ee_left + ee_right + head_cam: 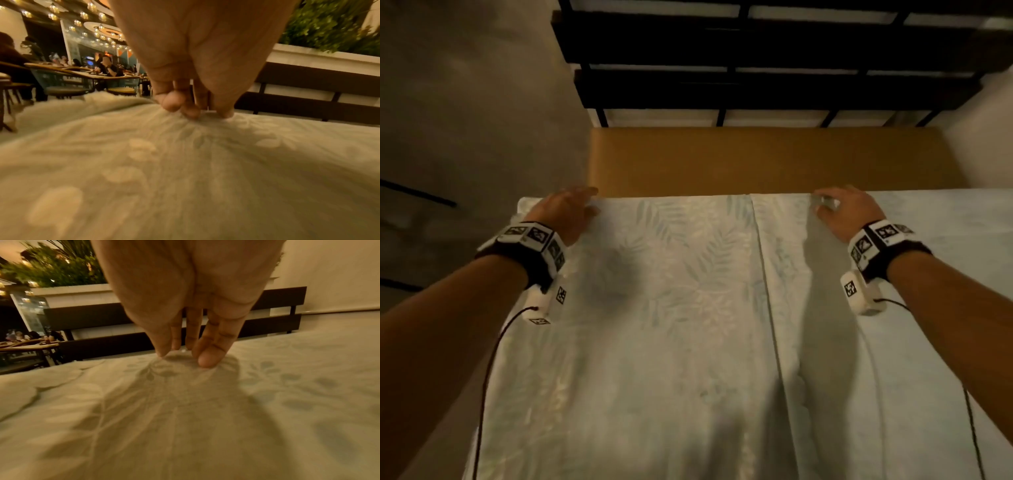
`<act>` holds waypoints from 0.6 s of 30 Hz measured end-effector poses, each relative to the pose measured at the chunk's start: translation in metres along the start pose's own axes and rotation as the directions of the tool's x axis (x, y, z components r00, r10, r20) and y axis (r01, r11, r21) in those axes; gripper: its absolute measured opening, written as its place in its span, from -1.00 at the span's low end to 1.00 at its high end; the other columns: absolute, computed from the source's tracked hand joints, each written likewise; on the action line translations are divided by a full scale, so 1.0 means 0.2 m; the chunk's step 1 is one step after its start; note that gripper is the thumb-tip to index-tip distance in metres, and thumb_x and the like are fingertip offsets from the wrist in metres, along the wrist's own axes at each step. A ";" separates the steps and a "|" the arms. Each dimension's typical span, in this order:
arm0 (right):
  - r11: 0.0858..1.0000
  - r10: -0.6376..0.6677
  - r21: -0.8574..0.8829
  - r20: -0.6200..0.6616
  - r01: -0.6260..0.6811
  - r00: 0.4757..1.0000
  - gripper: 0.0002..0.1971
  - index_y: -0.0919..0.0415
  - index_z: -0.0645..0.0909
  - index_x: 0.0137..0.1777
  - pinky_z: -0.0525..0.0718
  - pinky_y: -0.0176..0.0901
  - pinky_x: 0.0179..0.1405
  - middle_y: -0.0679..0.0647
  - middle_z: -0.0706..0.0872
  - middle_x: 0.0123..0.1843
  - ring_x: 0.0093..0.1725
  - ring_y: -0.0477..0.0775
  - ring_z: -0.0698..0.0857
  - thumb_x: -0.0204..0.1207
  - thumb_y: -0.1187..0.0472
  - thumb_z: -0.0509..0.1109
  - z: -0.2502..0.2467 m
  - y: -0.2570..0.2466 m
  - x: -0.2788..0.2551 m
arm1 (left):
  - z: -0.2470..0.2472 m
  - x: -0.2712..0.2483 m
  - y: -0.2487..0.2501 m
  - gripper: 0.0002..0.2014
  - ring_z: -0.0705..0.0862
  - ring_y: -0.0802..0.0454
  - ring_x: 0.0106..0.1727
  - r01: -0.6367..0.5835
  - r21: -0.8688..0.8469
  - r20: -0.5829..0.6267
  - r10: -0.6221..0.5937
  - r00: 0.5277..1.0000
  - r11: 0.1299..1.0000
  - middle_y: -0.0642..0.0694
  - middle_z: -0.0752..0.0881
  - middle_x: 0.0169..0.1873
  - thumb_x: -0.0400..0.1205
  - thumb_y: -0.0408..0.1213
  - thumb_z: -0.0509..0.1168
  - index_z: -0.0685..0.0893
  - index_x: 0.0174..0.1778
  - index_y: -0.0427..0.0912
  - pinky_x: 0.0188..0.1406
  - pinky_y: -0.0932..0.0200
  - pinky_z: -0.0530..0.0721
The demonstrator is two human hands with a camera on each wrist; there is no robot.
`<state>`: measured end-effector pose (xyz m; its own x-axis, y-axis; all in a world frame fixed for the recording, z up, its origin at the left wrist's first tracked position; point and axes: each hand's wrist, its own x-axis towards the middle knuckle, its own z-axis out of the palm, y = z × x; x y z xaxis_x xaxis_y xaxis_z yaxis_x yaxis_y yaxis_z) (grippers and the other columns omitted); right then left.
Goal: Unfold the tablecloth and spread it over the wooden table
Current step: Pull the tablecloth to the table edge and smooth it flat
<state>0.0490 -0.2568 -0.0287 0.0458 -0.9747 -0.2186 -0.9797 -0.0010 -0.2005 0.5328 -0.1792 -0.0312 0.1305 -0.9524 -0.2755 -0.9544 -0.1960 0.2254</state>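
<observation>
My left grip [193, 104] pinches the far edge of the tablecloth [688, 308] near the far left corner of the bench [756, 161]. My right grip [185, 352] rests on the same edge with fingers almost straight; I cannot tell if it clamps the cloth. A strip of bare wood remains at the far edge. I think I should pull both grips forward evenly, keeping the edge parallel. I see no containers here.
</observation>
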 end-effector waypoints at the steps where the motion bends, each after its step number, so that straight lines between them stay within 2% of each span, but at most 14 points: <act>1: 1.000 0.002 0.007 -0.006 -0.002 1.000 -0.64 0.05 0.61 0.41 0.43 0.17 0.49 0.19 0.56 0.51 0.55 0.31 0.40 0.63 0.07 0.32 0.02 -0.01 0.04 | 0.02 0.03 -0.03 -0.68 0.67 -0.27 0.22 -0.007 -0.004 -0.021 0.007 1.000 1.000 -0.16 0.70 0.28 0.72 -0.07 0.15 0.63 0.35 0.03 0.17 -0.07 0.59; 2: 1.000 0.004 0.022 -0.022 -0.004 1.000 -0.67 0.05 0.64 0.37 0.46 0.14 0.44 0.18 0.60 0.46 0.52 0.30 0.44 0.63 0.07 0.33 0.02 -0.03 0.06 | 0.03 0.06 -0.05 -0.72 0.69 -0.28 0.13 -0.003 -0.021 -0.057 0.002 0.998 1.000 -0.15 0.75 0.19 0.72 -0.07 0.14 0.69 0.24 0.04 0.05 -0.04 0.58; 4: 0.998 -0.018 0.060 -0.075 0.022 0.997 -0.77 0.06 0.71 0.21 0.57 -0.01 0.20 0.17 0.70 0.26 0.24 0.23 0.63 0.62 0.08 0.35 0.04 -0.07 0.10 | 0.02 0.09 -0.09 -0.76 0.69 -0.29 0.05 -0.011 -0.040 -0.143 0.006 0.990 0.999 -0.15 0.77 0.11 0.71 -0.07 0.15 0.73 0.08 0.04 0.00 -0.08 0.59; 6: 0.996 -0.004 0.085 -0.116 0.014 0.993 -0.87 0.04 0.75 0.02 0.53 -0.17 -0.02 0.11 0.76 0.08 -0.05 0.07 0.64 0.61 0.17 0.36 0.04 -0.10 0.14 | 0.01 0.09 -0.13 -0.76 0.68 -0.30 0.06 -0.028 -0.014 -0.188 0.025 0.982 1.000 -0.15 0.76 0.11 0.72 -0.09 0.16 0.74 0.06 0.00 0.05 -0.13 0.61; 9: 0.995 0.077 0.071 -0.134 -0.068 0.988 -0.82 0.01 0.73 -0.11 0.51 -0.22 -0.11 0.04 0.78 -0.03 -0.16 0.01 0.60 0.62 0.25 0.32 0.02 -0.12 0.16 | 0.01 0.07 -0.17 -0.74 0.67 -0.36 0.07 0.000 0.005 -0.219 0.002 0.976 1.000 -0.24 0.74 0.12 0.73 -0.13 0.18 0.76 0.10 -0.10 0.04 -0.19 0.62; 12: 0.997 0.081 0.027 -0.091 -0.079 0.993 -0.84 0.05 0.73 -0.02 0.59 -0.15 -0.11 0.06 0.77 0.03 -0.11 0.07 0.65 0.62 0.25 0.32 -0.01 -0.16 0.11 | -0.01 -0.01 -0.16 -0.69 0.61 -0.39 0.21 0.070 -0.034 -0.186 -0.075 0.980 0.997 -0.29 0.67 0.27 0.71 -0.08 0.20 0.67 0.28 -0.11 0.17 -0.24 0.58; 14: 1.000 0.021 -0.001 -0.036 -0.021 0.999 -0.81 0.10 0.71 0.15 0.64 -0.01 0.07 0.18 0.73 0.20 0.13 0.24 0.68 0.61 0.22 0.32 -0.02 -0.18 0.03 | 0.01 -0.16 -0.15 -0.58 0.56 -0.39 0.34 0.022 -0.081 -0.202 -0.038 0.979 0.996 -0.30 0.56 0.42 0.70 -0.10 0.25 0.55 0.46 -0.15 0.36 -0.25 0.52; 16: 0.999 -0.036 -0.036 0.007 0.037 0.999 -0.67 0.13 0.62 0.35 0.58 0.17 0.31 0.30 0.63 0.36 0.34 0.40 0.58 0.62 0.15 0.32 -0.02 -0.18 -0.10 | 0.04 -0.42 -0.13 -0.54 0.67 -0.31 0.18 -0.055 -0.137 -0.265 0.016 0.964 0.989 -0.25 0.54 0.44 0.69 -0.11 0.26 0.50 0.51 -0.13 0.31 -0.17 0.59; 18: 0.997 -0.082 -0.013 0.032 0.082 0.996 -0.59 0.17 0.56 0.44 0.54 0.24 0.39 0.35 0.58 0.41 0.35 0.43 0.56 0.61 0.13 0.34 -0.01 -0.14 -0.30 | 0.09 -0.80 -0.12 -0.58 0.70 -0.06 -0.12 -0.077 -0.197 -0.286 0.017 0.958 0.977 -0.17 0.59 0.35 0.68 -0.14 0.28 0.52 0.48 -0.06 0.09 0.09 0.62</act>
<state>0.0738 -0.1987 -0.0078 0.1323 -0.9636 -0.2322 -0.9751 -0.0844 -0.2051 0.5302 -0.0184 -0.0097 0.1854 -0.9826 0.0076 -0.8898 -0.1646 0.4257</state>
